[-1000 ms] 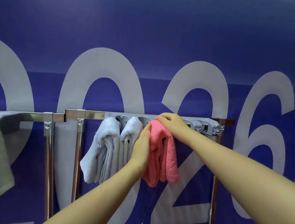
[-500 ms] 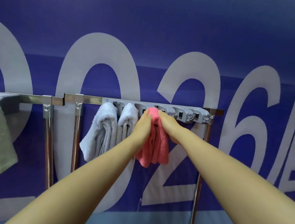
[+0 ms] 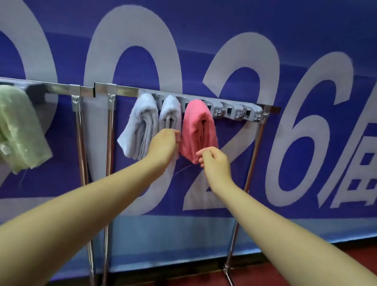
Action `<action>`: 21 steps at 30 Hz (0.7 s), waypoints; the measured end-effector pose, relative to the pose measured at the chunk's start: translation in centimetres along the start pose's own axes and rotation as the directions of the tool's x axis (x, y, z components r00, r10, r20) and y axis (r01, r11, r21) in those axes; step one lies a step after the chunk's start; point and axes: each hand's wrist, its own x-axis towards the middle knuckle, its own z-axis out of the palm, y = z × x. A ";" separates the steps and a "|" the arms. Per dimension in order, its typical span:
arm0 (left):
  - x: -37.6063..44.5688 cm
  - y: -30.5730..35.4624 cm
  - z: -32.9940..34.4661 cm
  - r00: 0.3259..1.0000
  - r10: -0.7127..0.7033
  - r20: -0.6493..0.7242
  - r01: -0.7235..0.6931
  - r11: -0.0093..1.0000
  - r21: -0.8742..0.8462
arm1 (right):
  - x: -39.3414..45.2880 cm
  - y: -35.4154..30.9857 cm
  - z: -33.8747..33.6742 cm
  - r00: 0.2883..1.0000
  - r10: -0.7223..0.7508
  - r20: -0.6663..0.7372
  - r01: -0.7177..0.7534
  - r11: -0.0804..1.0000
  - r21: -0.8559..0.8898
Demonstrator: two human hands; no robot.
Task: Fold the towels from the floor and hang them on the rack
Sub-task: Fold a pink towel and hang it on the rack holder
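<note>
A chrome rack [image 3: 257, 149] carries a grey clip strip [image 3: 231, 106] — from it hang two grey towels [image 3: 143, 125] and a folded pink towel [image 3: 195, 129]. The left hand [image 3: 163, 144] touches its left edge with curled fingers; the right hand [image 3: 215, 160] pinches its lower corner.

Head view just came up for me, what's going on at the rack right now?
A person is hanging folded towels on the grey clip rack. The pink towel hangs from a clip beside two pale blue towels, with several clips to its right free. The left hand is beside the pink towel's left edge, and the right hand is at its bottom corner, fingers loosely curled; whether either touches it is unclear. A green towel hangs on a separate rail at far left.
</note>
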 end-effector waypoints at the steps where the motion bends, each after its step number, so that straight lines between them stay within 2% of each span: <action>1: -0.8 -0.9 -1.0 1.000 -0.002 0.003 0.002 1.000 0.002 | -1.5 0.6 0.3 0.998 0.039 0.043 -0.039 0.999 -0.003; 5: -4.6 -5.5 -5.6 0.998 0.063 -0.004 -0.062 0.982 0.178 | -7.0 4.2 2.7 0.959 0.169 0.228 -0.156 0.985 -0.075; 8: -7.6 -9.1 -8.4 1.000 0.015 0.010 -0.017 0.947 0.322 | -10.8 7.0 5.5 0.904 0.261 0.340 -0.240 0.965 -0.101; 11: -10.2 -13.2 -11.5 0.992 -0.103 0.067 0.066 0.904 0.422 | -14.7 10.2 9.0 0.840 0.343 0.421 -0.313 0.939 -0.141; 14: -12.5 -18.0 -15.0 0.975 -0.211 0.068 0.164 0.893 0.419 | -18.9 14.1 12.4 0.755 0.425 0.499 -0.373 0.905 -0.207; 21: -18.2 -27.9 -22.3 0.880 -0.464 -0.097 0.468 0.817 0.336 | -27.4 23.0 16.6 0.566 0.612 0.552 -0.490 0.789 -0.372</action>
